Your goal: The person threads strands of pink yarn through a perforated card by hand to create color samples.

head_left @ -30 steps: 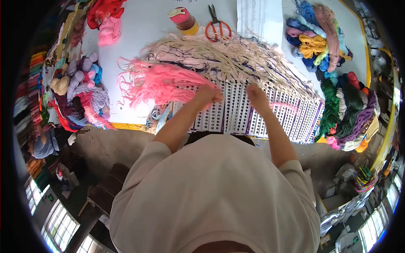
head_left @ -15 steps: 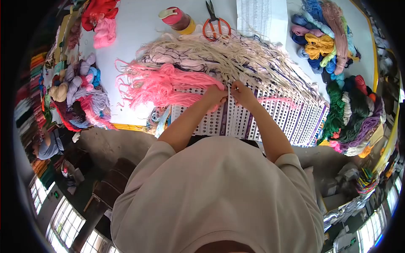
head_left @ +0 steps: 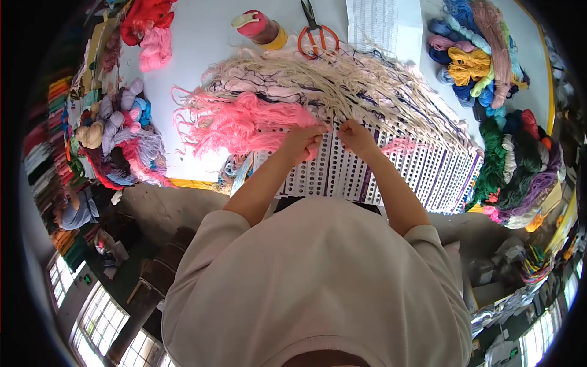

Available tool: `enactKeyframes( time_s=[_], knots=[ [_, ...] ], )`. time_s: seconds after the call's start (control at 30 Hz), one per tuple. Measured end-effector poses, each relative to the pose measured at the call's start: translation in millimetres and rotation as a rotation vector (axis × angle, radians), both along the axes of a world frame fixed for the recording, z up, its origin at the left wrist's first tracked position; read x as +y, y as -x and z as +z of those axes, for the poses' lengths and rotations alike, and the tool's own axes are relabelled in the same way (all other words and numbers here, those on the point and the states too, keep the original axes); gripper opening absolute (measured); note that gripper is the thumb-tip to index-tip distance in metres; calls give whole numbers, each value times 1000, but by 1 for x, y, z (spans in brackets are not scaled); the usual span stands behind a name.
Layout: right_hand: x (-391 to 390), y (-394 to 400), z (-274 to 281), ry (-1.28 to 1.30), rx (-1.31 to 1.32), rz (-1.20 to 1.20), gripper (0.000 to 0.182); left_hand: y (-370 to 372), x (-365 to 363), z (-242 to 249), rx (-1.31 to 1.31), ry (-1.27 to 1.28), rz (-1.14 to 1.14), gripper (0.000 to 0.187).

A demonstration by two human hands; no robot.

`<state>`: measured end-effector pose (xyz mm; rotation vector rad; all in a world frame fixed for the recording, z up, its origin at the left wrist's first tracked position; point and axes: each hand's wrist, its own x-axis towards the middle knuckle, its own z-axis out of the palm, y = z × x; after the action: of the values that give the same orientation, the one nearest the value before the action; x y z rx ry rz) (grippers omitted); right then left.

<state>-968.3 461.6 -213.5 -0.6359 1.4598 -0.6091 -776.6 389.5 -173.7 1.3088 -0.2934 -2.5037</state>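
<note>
My left hand [head_left: 302, 144] is closed on pink yarn [head_left: 244, 122], a loose bundle that spreads leftward from it. Close by on the right, my right hand [head_left: 358, 139] has its fingers pinched together; whatever they grip is too small to make out. Both hands are over white strips [head_left: 403, 174] punched with rows of dark holes, laid side by side. Cream and dark threads [head_left: 367, 76] fan out from the strips' far ends. A few pink strands [head_left: 397, 145] lie across the strips right of my right hand.
Orange-handled scissors [head_left: 318, 43], a pink-topped bottle [head_left: 260, 27] and a printed sheet [head_left: 385, 24] lie beyond the threads. Colored yarn skeins are heaped at left [head_left: 116, 134] and right [head_left: 471, 64]. A red and pink yarn bundle [head_left: 153, 46] is at the far left.
My left hand has shifted a little left and its fingers now point toward the right hand. My right hand has moved slightly right. The view has shifted a little.
</note>
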Motion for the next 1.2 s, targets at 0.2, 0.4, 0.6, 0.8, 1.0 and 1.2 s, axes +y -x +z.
enactKeyframes(
  time_s=[0.2, 0.4, 0.6, 0.8, 1.0, 1.2],
  knots=[
    [-3, -2, 11, -22, 43, 7, 14, 12, 0, 20, 54, -55, -5, 17],
    [-2, -2, 12, 51, -163, -183, 20, 27, 1, 27, -65, 123, -406, 27],
    [-1, 6, -16, 68, -29, 73, 36, 26, 2, 5, -815, 885, -888, 21],
    [-7, -4, 0, 86, 349, 263, 33, -129, -93, 48, -264, 219, 191, 9],
    [-6, -10, 9, 70, 398, 272, 37, -160, -109, 106, -529, 720, 478, 27],
    [0, -37, 41, 327, 303, 109, 42, -68, -22, 139, -206, 593, 76, 31]
  ],
)
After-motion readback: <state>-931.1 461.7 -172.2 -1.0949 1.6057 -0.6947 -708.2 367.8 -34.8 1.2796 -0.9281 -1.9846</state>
